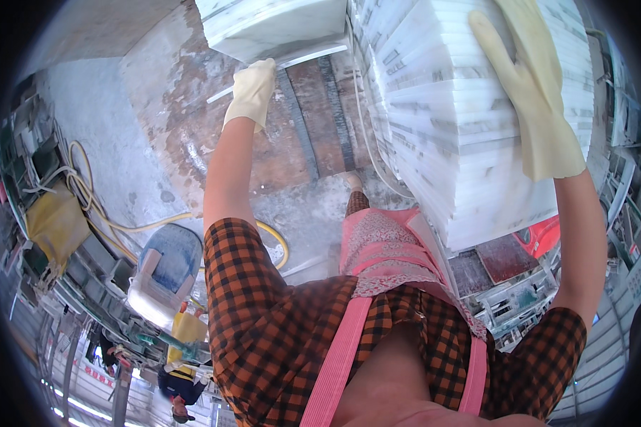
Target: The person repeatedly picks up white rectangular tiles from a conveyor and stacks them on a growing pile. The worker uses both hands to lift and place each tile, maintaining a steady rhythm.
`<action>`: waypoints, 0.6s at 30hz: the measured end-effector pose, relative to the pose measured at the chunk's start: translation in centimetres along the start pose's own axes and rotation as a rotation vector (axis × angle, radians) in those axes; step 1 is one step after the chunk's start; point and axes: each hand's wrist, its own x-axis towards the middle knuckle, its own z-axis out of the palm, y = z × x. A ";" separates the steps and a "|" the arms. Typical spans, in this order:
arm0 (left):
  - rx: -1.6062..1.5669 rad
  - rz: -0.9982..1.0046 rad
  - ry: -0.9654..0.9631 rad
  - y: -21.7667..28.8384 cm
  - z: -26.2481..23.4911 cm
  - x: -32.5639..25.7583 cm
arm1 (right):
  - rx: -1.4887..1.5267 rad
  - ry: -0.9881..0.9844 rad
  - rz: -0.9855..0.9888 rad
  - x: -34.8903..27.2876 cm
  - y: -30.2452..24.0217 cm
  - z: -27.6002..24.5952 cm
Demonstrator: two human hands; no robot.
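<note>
While raised, both hands (253,92) touch marble slabs (449,121).

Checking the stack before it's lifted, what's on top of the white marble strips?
The right hand, in a cream glove, lies flat on the stack of white marble strips. The marble beneath the glove is hidden.

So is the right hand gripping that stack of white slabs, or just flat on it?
Flat. The gloved right hand lies spread on the white slab stack, its fingers extended, not curled round an edge.
</note>
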 end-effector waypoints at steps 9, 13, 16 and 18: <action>0.015 0.005 0.097 -0.9 -0.3 2.5 | 0.010 -0.034 0.090 0.4 -1.4 0.0; -0.084 0.094 0.601 -2.4 -1.9 3.2 | -0.033 -0.009 0.007 1.5 -1.5 0.7; -0.222 -0.233 0.999 -5.1 -1.9 2.5 | 0.070 -0.031 0.048 1.5 -1.4 0.7; -0.730 -0.609 0.881 -7.6 -0.1 1.2 | 0.193 -0.151 0.146 1.6 -1.6 0.3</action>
